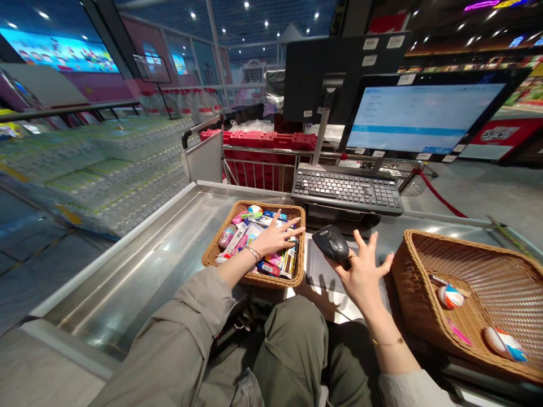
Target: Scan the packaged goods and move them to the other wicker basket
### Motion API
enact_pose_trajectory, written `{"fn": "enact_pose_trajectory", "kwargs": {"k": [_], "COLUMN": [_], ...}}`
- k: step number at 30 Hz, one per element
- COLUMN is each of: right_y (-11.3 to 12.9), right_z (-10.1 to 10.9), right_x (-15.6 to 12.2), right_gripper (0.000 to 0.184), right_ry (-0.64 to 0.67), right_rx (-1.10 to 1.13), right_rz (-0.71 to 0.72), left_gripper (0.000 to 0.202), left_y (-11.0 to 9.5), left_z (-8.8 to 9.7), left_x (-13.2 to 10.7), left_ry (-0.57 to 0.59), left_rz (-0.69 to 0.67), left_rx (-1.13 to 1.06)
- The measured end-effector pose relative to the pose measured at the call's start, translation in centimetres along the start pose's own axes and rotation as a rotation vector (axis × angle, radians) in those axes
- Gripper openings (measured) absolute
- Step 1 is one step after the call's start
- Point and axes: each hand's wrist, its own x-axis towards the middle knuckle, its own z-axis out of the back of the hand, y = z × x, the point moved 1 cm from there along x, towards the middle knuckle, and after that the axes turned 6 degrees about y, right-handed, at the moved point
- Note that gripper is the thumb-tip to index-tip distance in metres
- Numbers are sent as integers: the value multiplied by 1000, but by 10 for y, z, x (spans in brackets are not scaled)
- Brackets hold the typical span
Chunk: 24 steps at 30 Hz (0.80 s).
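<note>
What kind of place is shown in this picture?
Probably a shop checkout: a lit monitor with a keyboard, what looks like a barcode scanner, and a basket of small packaged goods under the left hand.

Operating remotely, I record brown wicker weave on the left basket [300, 263] and right basket [477, 271], a black scanner [332, 243], near olive trousers [297, 333], and a near-right egg-shaped item [504, 343] patched white, orange-red and blue.
</note>
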Motion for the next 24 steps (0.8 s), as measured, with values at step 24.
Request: {"fn": "enact_pose_trajectory", "kwargs": {"k": [24], "right_y": [8], "right_z": [6], "right_x": [-2], "right_gripper": [20], "right_ry": [-6], "right_rx": [-7], "right_rz": [20], "left_gripper": [14], "left_y": [22], "left_z": [31], "left_x": [-42], "left_ry": [38], "left_rz": [118], "left_rx": [58]}}
